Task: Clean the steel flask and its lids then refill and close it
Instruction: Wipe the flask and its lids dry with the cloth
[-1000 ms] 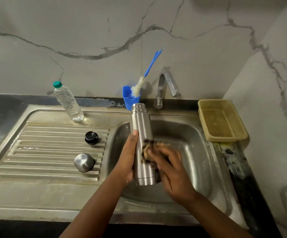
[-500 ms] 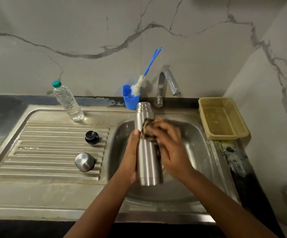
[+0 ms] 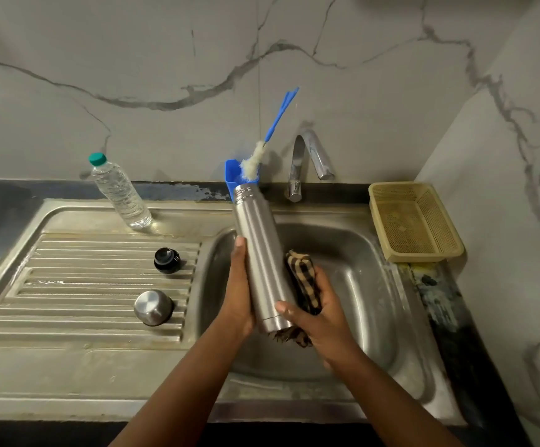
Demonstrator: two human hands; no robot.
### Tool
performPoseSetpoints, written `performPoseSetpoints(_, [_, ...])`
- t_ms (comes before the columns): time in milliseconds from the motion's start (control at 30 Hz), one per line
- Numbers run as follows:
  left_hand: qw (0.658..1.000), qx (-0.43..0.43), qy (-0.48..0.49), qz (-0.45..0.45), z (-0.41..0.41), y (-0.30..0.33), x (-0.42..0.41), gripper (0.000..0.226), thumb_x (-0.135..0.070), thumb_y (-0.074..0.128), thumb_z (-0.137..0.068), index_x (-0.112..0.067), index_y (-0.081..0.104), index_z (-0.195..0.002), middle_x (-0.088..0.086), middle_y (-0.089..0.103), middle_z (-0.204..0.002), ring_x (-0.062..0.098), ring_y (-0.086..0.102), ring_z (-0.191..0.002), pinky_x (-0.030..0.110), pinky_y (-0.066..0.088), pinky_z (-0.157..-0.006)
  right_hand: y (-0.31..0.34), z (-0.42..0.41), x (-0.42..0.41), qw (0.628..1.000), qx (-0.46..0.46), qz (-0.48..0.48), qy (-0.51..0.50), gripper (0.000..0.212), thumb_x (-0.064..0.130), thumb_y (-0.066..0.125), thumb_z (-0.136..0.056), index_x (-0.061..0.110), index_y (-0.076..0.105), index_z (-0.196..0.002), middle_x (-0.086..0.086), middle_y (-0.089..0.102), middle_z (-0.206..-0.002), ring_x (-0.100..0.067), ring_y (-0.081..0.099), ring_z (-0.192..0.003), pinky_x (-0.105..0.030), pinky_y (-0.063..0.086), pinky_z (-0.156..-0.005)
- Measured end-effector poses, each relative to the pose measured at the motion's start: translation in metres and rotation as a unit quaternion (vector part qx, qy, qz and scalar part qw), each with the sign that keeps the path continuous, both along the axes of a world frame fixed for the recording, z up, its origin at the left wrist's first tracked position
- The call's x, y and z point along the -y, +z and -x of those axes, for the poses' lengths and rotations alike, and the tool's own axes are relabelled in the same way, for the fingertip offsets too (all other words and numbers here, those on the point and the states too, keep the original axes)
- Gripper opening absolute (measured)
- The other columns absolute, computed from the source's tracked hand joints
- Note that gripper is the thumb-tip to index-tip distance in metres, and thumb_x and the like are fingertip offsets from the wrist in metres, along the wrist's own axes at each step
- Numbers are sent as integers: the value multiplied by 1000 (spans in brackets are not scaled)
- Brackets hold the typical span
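The open steel flask [image 3: 260, 253] is held over the sink basin [image 3: 362, 285], its mouth tilted away to the left. My left hand [image 3: 238, 291] grips its lower left side, thumb up along the body. My right hand [image 3: 318, 314] holds a checked brown cloth [image 3: 302, 282] against the flask's lower right side, thumb across the base. On the ribbed drainboard [image 3: 68, 285] lie the black inner lid [image 3: 167, 260] and the steel cap [image 3: 153, 307].
A clear water bottle [image 3: 118, 191] with a green cap stands at the back left. Behind the flask a blue cup [image 3: 231, 177] holds a bottle brush [image 3: 272, 137]. The tap [image 3: 307, 162] arches over the basin. A yellow basket [image 3: 414, 221] sits at the right.
My right hand with the cloth has slid from the flask's neck down to its base. The flask has tilted further to the left.
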State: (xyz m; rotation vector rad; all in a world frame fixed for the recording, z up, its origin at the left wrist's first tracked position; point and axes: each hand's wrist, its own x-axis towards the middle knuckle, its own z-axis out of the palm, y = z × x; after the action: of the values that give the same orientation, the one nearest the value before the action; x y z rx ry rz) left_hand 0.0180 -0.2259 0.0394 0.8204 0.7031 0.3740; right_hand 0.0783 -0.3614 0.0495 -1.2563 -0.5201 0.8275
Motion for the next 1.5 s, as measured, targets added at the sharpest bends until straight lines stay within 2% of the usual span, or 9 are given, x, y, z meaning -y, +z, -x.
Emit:
performPoseSetpoints(167, [991, -47, -52, -112, 1, 14, -22, 77, -77, 46, -78, -24, 53, -134, 9, 71, -117, 25, 69, -106, 45, 55, -92, -1, -13, -1, 970, 234, 38, -55, 77, 5, 85, -67, 24, 52, -133, 1, 50, -136, -7, 56, -122, -24, 49, -98])
performPoseSetpoints(267, [990, -83, -42, -110, -3, 14, -16, 95, -89, 53, -68, -24, 47, -137, 14, 67, -122, 28, 69, -107, 52, 53, -95, -5, -2, -5, 911, 402, 92, -4, 71, 44, 74, -80, 36, 42, -143, 12, 30, -147, -7, 38, -135, -20, 40, -106])
performPoseSetpoints(367, [992, -85, -51, -82, -5, 12, -12, 91, -85, 47, -77, -14, 54, -132, 21, 66, -122, 33, 66, -110, 49, 52, -97, -1, 0, -21, 887, 447, 112, 11, 53, 57, 40, -95, 38, 39, -146, 18, 22, -152, -6, 24, -139, -26, 32, -112])
performPoseSetpoints(533, [998, -34, -53, -26, -9, 10, -8, 64, -66, 33, -95, -19, 63, -126, 17, 72, -111, 28, 72, -98, 37, 58, -78, 11, -36, -71, 875, 467, 105, -77, 47, 42, 33, -99, 25, 57, -136, 1, 44, -135, -16, 39, -119, -29, 39, -102])
performPoseSetpoints(700, [997, -46, -61, -13, -9, 9, 3, 67, -68, 39, -92, -13, 65, -120, 17, 73, -100, 26, 70, -82, 39, 58, -79, 16, -76, -99, 921, 355, 94, -132, 35, 29, 43, -103, 16, 61, -130, 1, 50, -112, -17, 54, -106, -37, 49, -97])
performPoseSetpoints(1033, [994, -49, 55, 83, -3, -9, -25, 104, -90, 57, -60, -11, 60, -128, 19, 71, -99, 30, 69, -88, 44, 55, -80, -18, 2, 2, 910, 413, 21, 9, 44, 44, 42, -102, 26, 53, -140, 10, 41, -130, -21, 49, -122, -27, 42, -102])
performPoseSetpoints(1233, [993, -44, 60, 88, -9, -12, -12, 101, -88, 52, -67, -10, 59, -131, 23, 70, -108, 33, 69, -94, 44, 56, -82, -15, 4, -7, 997, 27, 35, -69, 44, 50, 51, -95, 23, 62, -129, -6, 59, -126, -16, 64, -112, -36, 51, -99])
performPoseSetpoints(1333, [996, -54, 61, 35, -13, -8, -10, 85, -82, 53, -73, -15, 63, -125, 23, 68, -116, 35, 68, -103, 51, 54, -93, -9, -5, -12, 975, -204, 72, -48, 44, 48, 46, -94, 21, 63, -124, -8, 71, -117, -25, 68, -107, -52, 49, -99])
performPoseSetpoints(1500, [982, -146, -17, -118, -8, 6, -20, 81, -85, 48, -70, -23, 66, -118, 6, 75, -106, 22, 72, -98, 43, 55, -90, -9, -2, -14, 989, -102, 45, -94, 38, 46, 42, -96, 28, 60, -125, 0, 68, -121, -16, 65, -112, -39, 53, -94])
